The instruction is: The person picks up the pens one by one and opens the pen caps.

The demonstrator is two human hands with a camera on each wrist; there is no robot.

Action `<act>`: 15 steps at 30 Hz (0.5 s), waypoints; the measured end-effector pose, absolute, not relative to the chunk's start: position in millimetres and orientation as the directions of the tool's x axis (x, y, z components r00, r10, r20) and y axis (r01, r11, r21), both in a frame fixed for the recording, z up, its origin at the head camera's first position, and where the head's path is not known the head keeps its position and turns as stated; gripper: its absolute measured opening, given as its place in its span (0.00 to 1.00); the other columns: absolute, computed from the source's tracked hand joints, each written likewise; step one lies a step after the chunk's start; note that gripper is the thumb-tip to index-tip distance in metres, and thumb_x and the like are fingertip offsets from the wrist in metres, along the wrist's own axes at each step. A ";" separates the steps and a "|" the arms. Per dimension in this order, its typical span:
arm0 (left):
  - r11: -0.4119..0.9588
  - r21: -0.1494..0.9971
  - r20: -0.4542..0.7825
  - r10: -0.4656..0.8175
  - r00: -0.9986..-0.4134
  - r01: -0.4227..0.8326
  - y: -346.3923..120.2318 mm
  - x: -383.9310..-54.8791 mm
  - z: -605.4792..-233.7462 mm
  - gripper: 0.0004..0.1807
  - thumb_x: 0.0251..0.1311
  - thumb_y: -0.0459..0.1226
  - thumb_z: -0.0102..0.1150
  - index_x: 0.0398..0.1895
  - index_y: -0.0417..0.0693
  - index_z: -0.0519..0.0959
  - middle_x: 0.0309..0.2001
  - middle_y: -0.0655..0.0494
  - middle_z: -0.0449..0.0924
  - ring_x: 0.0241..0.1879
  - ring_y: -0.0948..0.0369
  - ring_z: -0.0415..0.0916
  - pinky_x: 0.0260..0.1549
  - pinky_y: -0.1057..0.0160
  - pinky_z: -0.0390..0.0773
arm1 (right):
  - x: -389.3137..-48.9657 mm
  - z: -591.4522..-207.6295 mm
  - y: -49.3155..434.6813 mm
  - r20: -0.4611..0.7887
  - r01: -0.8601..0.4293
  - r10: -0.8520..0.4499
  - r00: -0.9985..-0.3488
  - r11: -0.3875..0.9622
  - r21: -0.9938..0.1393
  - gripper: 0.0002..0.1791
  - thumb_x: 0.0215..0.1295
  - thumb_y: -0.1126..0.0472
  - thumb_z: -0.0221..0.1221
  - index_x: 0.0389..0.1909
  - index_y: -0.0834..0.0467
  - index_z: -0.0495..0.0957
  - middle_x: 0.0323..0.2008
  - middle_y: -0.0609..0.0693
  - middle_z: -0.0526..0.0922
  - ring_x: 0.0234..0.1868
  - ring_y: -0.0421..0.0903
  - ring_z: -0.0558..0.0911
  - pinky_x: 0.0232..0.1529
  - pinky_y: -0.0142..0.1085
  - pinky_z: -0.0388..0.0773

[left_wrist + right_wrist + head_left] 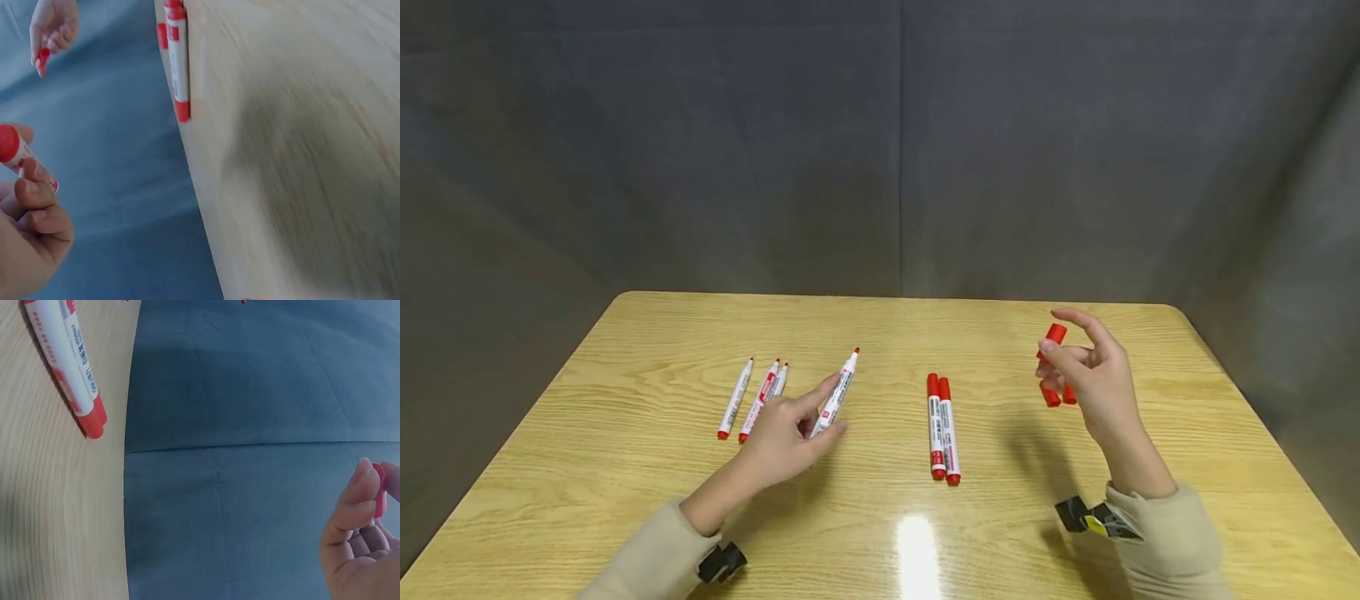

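Three uncapped markers [735, 398] laid at the left of the wooden table [850, 533], partly hidden by the left hand [782, 437]; also bare at the nib, and raised off the wood, the held marker [838, 393]. Judging from this, four opened so far and two left to open, namely the capped markers [950, 429] lying side by side near the middle. Not yet put down: the held marker and a red cap [1056, 335], probably its own.

In the left hand, a grasp of thumb and fingers round the barrel of the held marker, between the uncapped markers and the capped markers. In the right hand [1101, 387], a pinch on the red cap, over by two loose caps [1050, 394] on the table; any more behind the fingers, impossible to tell.

Nib of the held marker aimed toward the far edge and rightward, long axis slanting; exact steepness hard to judge. Similar lean for the uncapped markers, nibs far and red tails near. For the capped markers, long axes nearly straight toward the far edge, leaning slightly left, capped ends farthest. Long axis of the red cap tilted, upper end rightward; open end not discernible
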State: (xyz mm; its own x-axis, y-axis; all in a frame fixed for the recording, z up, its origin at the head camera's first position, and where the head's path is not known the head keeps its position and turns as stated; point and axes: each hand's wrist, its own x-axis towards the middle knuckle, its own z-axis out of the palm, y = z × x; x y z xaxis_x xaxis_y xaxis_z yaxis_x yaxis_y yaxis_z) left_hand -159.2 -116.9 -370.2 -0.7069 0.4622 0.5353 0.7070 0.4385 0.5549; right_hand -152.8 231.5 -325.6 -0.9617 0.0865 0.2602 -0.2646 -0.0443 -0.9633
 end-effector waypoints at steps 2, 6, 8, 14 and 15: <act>0.456 0.558 0.520 0.460 -0.720 0.694 -122.0 -162.5 -372.3 0.27 0.50 0.32 0.64 0.56 0.30 0.72 0.08 0.69 0.53 0.12 0.74 0.45 0.11 0.74 0.51 | -152.5 -326.2 233.1 0.269 -0.273 0.092 -0.959 -0.038 -0.961 0.17 0.61 0.69 0.56 0.51 0.54 0.72 0.17 0.46 0.80 0.17 0.39 0.77 0.20 0.27 0.74; 0.512 0.541 0.495 0.448 -0.744 0.668 -132.7 -168.5 -374.7 0.27 0.51 0.33 0.63 0.56 0.31 0.71 0.09 0.69 0.53 0.11 0.75 0.45 0.11 0.73 0.52 | -151.5 -328.5 237.2 0.260 -0.263 0.090 -0.961 -0.015 -0.965 0.13 0.62 0.68 0.56 0.47 0.54 0.74 0.16 0.46 0.80 0.17 0.38 0.76 0.19 0.26 0.72; 0.552 0.517 0.488 0.439 -0.755 0.655 -137.7 -171.1 -375.5 0.27 0.52 0.33 0.62 0.56 0.32 0.72 0.10 0.70 0.54 0.11 0.75 0.47 0.14 0.71 0.60 | -150.8 -329.7 239.4 0.244 -0.245 0.078 -0.967 0.008 -0.970 0.12 0.62 0.67 0.57 0.45 0.53 0.75 0.16 0.46 0.80 0.17 0.38 0.76 0.18 0.27 0.71; 0.646 0.433 0.479 0.425 -0.768 0.628 -151.2 -177.6 -375.4 0.26 0.53 0.34 0.61 0.56 0.34 0.72 0.08 0.70 0.56 0.09 0.75 0.50 0.52 0.45 0.65 | -149.6 -330.3 245.8 0.182 -0.180 0.004 -0.983 0.120 -0.976 0.14 0.62 0.63 0.57 0.49 0.55 0.73 0.19 0.47 0.81 0.18 0.44 0.79 0.21 0.31 0.75; 0.655 0.428 0.471 0.426 -0.772 0.622 -153.5 -178.8 -375.4 0.26 0.54 0.34 0.61 0.57 0.34 0.72 0.08 0.70 0.56 0.08 0.75 0.50 0.48 0.48 0.70 | -149.5 -330.2 246.6 0.179 -0.178 -0.007 -0.984 0.141 -0.974 0.14 0.63 0.62 0.57 0.50 0.56 0.72 0.20 0.48 0.81 0.19 0.45 0.79 0.22 0.32 0.76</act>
State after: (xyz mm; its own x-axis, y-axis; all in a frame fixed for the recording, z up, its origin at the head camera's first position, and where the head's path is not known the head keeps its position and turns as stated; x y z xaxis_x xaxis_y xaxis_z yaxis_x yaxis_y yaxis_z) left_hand -178.8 -153.5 -375.4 -0.7724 0.4257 0.4714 0.6225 0.6550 0.4283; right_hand -149.5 246.6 -330.2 -0.9839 -0.0072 0.1787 -0.1779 0.1405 -0.9740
